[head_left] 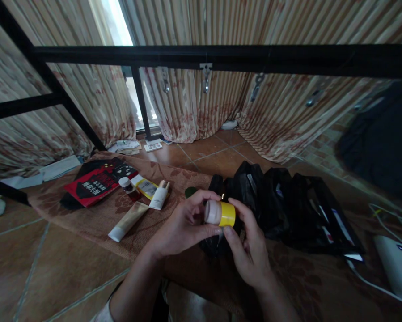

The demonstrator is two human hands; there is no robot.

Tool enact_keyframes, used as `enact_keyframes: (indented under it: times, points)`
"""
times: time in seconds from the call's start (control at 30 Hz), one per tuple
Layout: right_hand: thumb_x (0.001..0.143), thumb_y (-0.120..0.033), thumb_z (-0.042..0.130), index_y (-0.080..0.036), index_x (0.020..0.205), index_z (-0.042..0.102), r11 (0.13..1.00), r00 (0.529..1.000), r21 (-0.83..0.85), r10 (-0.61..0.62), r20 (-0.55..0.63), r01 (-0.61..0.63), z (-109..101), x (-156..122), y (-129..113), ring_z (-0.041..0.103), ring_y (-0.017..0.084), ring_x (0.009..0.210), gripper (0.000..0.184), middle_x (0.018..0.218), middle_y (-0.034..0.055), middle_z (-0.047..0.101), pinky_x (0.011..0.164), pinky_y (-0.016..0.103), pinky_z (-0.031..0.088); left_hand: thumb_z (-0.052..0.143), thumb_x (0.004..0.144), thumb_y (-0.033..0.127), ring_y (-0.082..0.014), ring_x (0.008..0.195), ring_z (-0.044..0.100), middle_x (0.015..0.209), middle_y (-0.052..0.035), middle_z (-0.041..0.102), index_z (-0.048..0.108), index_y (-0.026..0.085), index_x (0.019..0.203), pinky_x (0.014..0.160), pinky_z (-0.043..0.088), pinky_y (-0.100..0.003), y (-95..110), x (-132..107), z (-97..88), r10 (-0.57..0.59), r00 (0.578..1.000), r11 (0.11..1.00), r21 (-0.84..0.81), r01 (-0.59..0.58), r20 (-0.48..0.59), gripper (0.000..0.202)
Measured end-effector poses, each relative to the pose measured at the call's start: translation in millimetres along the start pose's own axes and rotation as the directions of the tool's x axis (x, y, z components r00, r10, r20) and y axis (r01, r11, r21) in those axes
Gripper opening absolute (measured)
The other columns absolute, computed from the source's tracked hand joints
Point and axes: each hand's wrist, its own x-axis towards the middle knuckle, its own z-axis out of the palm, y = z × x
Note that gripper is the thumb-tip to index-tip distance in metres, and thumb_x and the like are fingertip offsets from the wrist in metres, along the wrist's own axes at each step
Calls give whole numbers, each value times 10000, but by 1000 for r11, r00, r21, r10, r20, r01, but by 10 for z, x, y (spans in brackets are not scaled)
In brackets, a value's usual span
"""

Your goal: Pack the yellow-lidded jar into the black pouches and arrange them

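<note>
Between both hands, in front of me, lies a small jar (221,213) on its side, its left part pale pink-white and its right part bright yellow. My left hand (190,219) pinches the pale end with thumb and fingers. The yellow end is gripped by my right hand (246,239), thumb below and fingers above. Behind and below the hands sits a black bag (266,201) with several compartments, partly hidden by them. Just left of the bag a round dark green thing (190,192) shows in part behind my left hand.
On the reddish-brown cloth (96,235) at left lie a red and black book (93,185), a dark bottle with a white cap (129,188), a yellow and white packet (145,186), a white tube (158,197) and a beige tube (129,222). A white device (397,268) with a cable stands right.
</note>
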Motion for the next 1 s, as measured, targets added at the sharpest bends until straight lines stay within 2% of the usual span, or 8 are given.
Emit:
enact_keyframes:
  times: [0.1,0.3,0.37,0.47,0.57,0.67,0.87,1.0]
  points:
    - [974,-354,486,-263,1386,438,999,999,2,35,-5,-35,5,1,6,545,231,1232,425,1341,81,569,1015,392,450,765,796,196,-155,885,616,1050,-51,641,497,203,1208,764,483,-266,7,-5,15,0,1000,1000,-12,0,5,492]
    - [945,-444,483,-239,1162,566,993,994,-52,102,-50,-104,-7,-3,68,638,230,901,310,1049,66,664,777,372,515,755,803,193,-129,828,584,980,-24,619,520,211,1188,728,472,-243,20,-17,42,34,999,999,3,-34,38,451]
    - [942,-438,476,-240,1242,538,996,996,-47,77,-42,-79,-15,-1,64,635,246,981,365,1138,80,651,822,389,515,752,804,189,-128,821,584,973,-23,616,515,211,1190,722,469,-243,19,-17,42,31,999,999,11,-32,37,454]
    - [934,-426,508,-246,1425,405,999,1000,-36,22,-12,-23,-19,0,30,554,276,1215,533,1373,106,546,968,427,475,746,810,182,-136,843,594,999,-33,621,496,208,1201,734,466,-247,12,-15,31,24,999,1000,7,-24,34,464]
    - [940,-385,536,-263,1452,369,1000,1000,-16,11,9,-11,-9,-1,-6,493,269,1303,552,1440,98,496,1040,429,434,738,820,188,-142,853,601,1011,-40,630,485,205,1205,738,466,-251,9,-13,21,17,999,1000,-9,-17,28,461]
    - [956,-368,518,-273,1403,417,999,999,6,38,-1,-38,5,0,-15,527,250,1261,468,1385,84,540,1024,412,444,742,819,201,-141,838,606,1000,-38,637,490,205,1209,729,468,-249,11,-13,18,2,1000,1000,4,-2,17,465]
    - [955,-424,493,-266,1208,548,993,992,-31,116,-45,-117,-13,7,30,637,230,967,303,1115,57,660,803,368,506,767,800,217,-136,824,606,986,-36,645,515,207,1246,730,483,-250,0,-21,24,-13,999,1000,6,13,32,512]
    - [952,-422,503,-270,1356,471,998,998,11,68,-13,-68,-30,8,32,598,253,1130,433,1287,81,605,913,397,492,774,794,220,-151,849,626,984,-37,651,511,210,1242,738,486,-256,-5,-15,19,-8,1000,1000,-12,8,7,520]
